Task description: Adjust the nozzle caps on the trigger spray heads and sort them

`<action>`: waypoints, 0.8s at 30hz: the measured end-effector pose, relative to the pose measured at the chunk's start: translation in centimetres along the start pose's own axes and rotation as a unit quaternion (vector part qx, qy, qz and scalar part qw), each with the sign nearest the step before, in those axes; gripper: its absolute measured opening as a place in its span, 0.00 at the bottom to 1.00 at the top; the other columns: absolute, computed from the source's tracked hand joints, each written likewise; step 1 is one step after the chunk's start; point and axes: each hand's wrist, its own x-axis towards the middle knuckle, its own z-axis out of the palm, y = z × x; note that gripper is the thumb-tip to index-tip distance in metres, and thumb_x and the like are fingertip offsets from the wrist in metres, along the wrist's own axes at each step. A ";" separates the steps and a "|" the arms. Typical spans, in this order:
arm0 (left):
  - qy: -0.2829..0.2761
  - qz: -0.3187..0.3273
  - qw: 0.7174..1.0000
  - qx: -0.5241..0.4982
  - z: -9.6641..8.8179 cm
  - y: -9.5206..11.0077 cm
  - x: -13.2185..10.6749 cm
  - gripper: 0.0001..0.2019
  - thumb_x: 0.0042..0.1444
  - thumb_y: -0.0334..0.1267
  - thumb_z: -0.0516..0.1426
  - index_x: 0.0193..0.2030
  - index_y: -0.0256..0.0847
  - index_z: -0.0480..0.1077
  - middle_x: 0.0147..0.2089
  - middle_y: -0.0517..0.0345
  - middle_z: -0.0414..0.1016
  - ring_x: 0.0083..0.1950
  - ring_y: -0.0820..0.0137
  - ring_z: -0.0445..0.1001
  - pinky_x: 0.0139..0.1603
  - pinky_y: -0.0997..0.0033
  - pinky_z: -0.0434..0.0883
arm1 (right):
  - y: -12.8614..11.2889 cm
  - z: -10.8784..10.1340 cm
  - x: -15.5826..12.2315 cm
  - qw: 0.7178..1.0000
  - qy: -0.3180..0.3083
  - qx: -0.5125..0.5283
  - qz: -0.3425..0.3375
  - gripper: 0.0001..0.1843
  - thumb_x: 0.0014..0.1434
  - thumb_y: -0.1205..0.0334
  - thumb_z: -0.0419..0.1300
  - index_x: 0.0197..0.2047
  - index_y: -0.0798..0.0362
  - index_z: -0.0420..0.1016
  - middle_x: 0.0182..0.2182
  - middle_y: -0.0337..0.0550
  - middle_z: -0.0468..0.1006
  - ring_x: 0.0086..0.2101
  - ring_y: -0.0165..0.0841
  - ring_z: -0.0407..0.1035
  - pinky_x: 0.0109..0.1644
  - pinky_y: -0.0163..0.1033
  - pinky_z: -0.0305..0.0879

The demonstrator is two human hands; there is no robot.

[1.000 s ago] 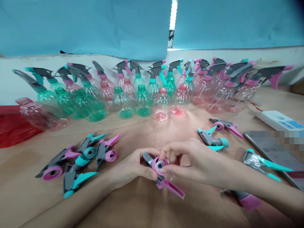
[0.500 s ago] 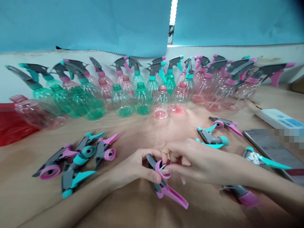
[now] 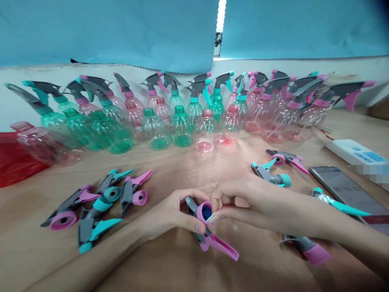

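Note:
My left hand [image 3: 185,215] is closed around a grey and pink trigger sprayer head [image 3: 199,237], thumb in front and fingers behind. Its pink collar [image 3: 203,211] faces up toward me and shows a dark bluish inside. The pink trigger points down to the right. At the right rim of that collar, my right hand [image 3: 237,202] pinches with thumb and fingertips. Something whitish shows at the thumb tip; whether it is a small piece or the nail is unclear. A tiny pale blurred spot lies below the right hand.
Several loose sprayer heads [image 3: 91,223] lie at left, and others [image 3: 270,174] at right. Behind stand bottles [image 3: 182,129], some topped with sprayers. One pink bottle [image 3: 48,142] leans by a red bag [image 3: 18,162]. A phone [image 3: 343,186] and a white box [image 3: 355,152] lie at right.
My right fingertips have drawn back from inside the pink collar to its right rim, so its dark inside now shows. The left hand keeps its hold on the sprayer head.

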 end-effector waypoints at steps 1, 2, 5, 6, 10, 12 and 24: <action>0.001 0.000 1.000 -0.001 0.1 0.1 0.0 0.19 0.37 0.34 0.70 0.37 0.37 0.73 0.32 0.60 0.74 0.33 0.71 0.71 0.33 0.74 0.67 | 0.0 0.0 0.0 1.000 0.020 -0.009 -0.005 0.08 0.62 0.57 0.56 0.33 0.50 0.72 0.23 0.32 0.69 0.23 0.23 0.59 0.25 0.30 0.53; 0.002 0.001 1.000 -0.002 0.2 0.2 -0.1 0.18 0.37 0.33 0.70 0.37 0.37 0.73 0.32 0.60 0.74 0.33 0.71 0.72 0.34 0.73 0.68 | 0.0 0.1 0.0 0.999 0.047 -0.019 -0.013 0.08 0.62 0.58 0.56 0.33 0.50 0.72 0.23 0.32 0.70 0.23 0.23 0.59 0.25 0.30 0.53; 0.000 -0.001 1.000 -0.009 0.5 0.5 -0.2 0.17 0.38 0.31 0.69 0.37 0.37 0.72 0.32 0.60 0.74 0.34 0.70 0.72 0.35 0.71 0.69 | 0.4 0.8 -0.1 0.986 0.139 -0.066 -0.060 0.05 0.59 0.63 0.59 0.31 0.53 0.72 0.21 0.32 0.68 0.21 0.22 0.58 0.24 0.30 0.52; 0.002 -0.001 1.000 -0.013 0.5 0.5 -0.2 0.17 0.38 0.30 0.69 0.36 0.37 0.72 0.31 0.60 0.74 0.34 0.71 0.72 0.35 0.72 0.68 | 0.6 1.1 -0.1 0.981 0.158 -0.082 -0.078 0.06 0.58 0.64 0.60 0.29 0.53 0.71 0.19 0.31 0.66 0.21 0.22 0.57 0.23 0.31 0.51; 0.008 -0.006 1.000 -0.027 0.4 0.3 -0.1 0.18 0.36 0.29 0.69 0.36 0.37 0.70 0.31 0.63 0.73 0.33 0.73 0.71 0.35 0.75 0.66 | 1.0 2.0 0.0 0.979 0.158 -0.069 -0.107 0.07 0.55 0.68 0.60 0.26 0.54 0.70 0.18 0.32 0.67 0.20 0.22 0.57 0.23 0.31 0.50; 0.011 -0.006 1.000 -0.015 0.3 0.2 -0.1 0.19 0.36 0.29 0.69 0.36 0.38 0.70 0.32 0.63 0.73 0.33 0.74 0.71 0.34 0.76 0.65 | 0.9 2.0 0.1 0.983 0.147 -0.040 -0.101 0.07 0.55 0.68 0.60 0.25 0.54 0.71 0.19 0.33 0.70 0.20 0.22 0.59 0.23 0.30 0.52; 0.005 -0.008 1.000 -0.004 0.3 0.3 0.0 0.19 0.36 0.30 0.70 0.36 0.38 0.69 0.33 0.64 0.73 0.34 0.73 0.70 0.35 0.75 0.63 | 0.8 1.7 0.1 0.991 0.113 -0.012 -0.071 0.04 0.56 0.66 0.60 0.29 0.52 0.74 0.16 0.29 0.63 0.18 0.21 0.53 0.21 0.30 0.48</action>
